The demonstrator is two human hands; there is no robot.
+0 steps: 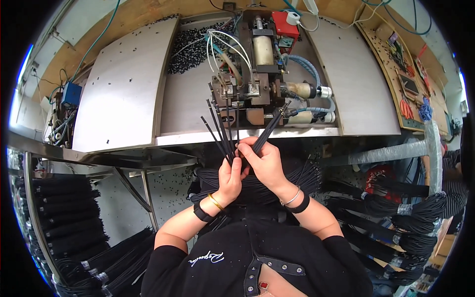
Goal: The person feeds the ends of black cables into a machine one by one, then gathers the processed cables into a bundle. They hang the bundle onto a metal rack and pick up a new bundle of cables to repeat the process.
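Fingers of the left hand are clenched around the lower part of a fan of thin black cable ends, so that the tips are kept spread and upright, apart from one another. The right hand is closed on a tighter bundle of black cables, angled up and to the right, its tip lying close to the front of the small pneumatic machine on the metal table; the angle appears chosen to keep the ends in line with the machine's front opening. Both bundles are held just in front of the table edge, above a thick hank of black cables lying across the lap. Small black offcuts are heaped behind the machine. More tied cable hanks are seen hanging at the right.
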